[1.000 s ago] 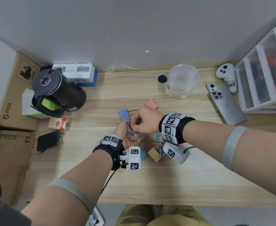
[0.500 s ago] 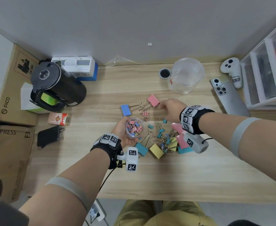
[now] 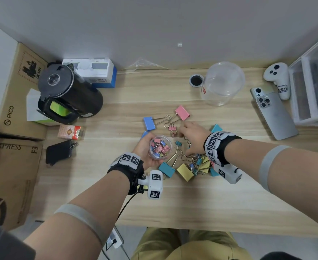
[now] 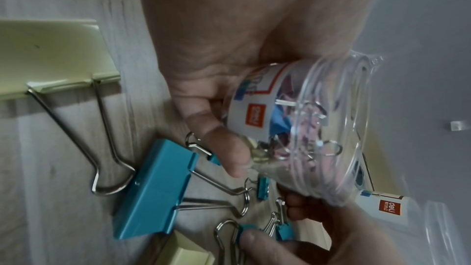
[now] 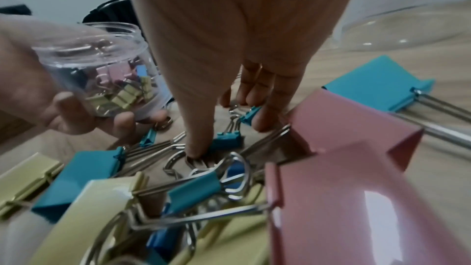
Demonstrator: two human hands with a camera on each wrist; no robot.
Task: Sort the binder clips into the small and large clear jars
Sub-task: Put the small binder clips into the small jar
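While in left hand (image 3: 145,150), small jar (image 3: 159,147)

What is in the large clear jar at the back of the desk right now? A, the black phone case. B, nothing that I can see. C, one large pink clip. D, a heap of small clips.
B: the large clear jar stands empty near the wall, while the small jar in the left hand holds the small clips.
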